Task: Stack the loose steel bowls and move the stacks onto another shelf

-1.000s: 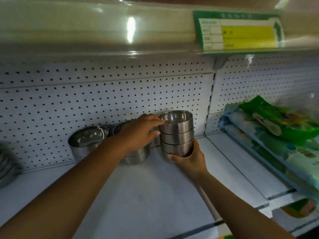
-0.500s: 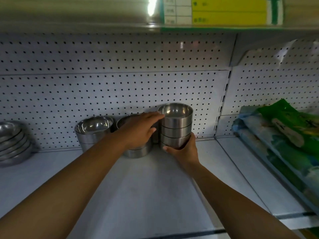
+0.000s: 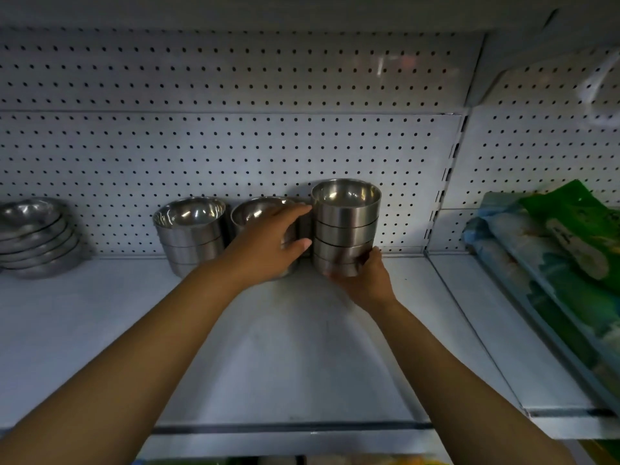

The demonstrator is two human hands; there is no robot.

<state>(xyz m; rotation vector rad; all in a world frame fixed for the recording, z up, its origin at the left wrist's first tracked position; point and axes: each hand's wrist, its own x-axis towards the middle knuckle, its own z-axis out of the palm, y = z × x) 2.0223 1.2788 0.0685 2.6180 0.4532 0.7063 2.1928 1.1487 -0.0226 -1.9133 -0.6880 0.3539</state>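
A tall stack of steel bowls [image 3: 346, 226] stands on the white shelf [image 3: 235, 347] near the pegboard back. My right hand [image 3: 364, 280] grips the base of this stack, fingers curled round its lowest bowls. My left hand [image 3: 268, 243] lies with straight fingers against the stack's left side and covers much of a shorter middle stack [image 3: 255, 209]. A third stack of steel bowls [image 3: 191, 229] stands further left, untouched.
Shallow steel dishes [image 3: 33, 236] are piled at the shelf's far left. Green and blue plastic bags [image 3: 563, 260] lie on the neighbouring shelf to the right. The pegboard wall [image 3: 235, 146] closes off the back, and an upper shelf hangs overhead.
The tall stack has come down to the shelf near the pegboard, with both hands still on it. The view has tilted down, so the price label above has left the frame.
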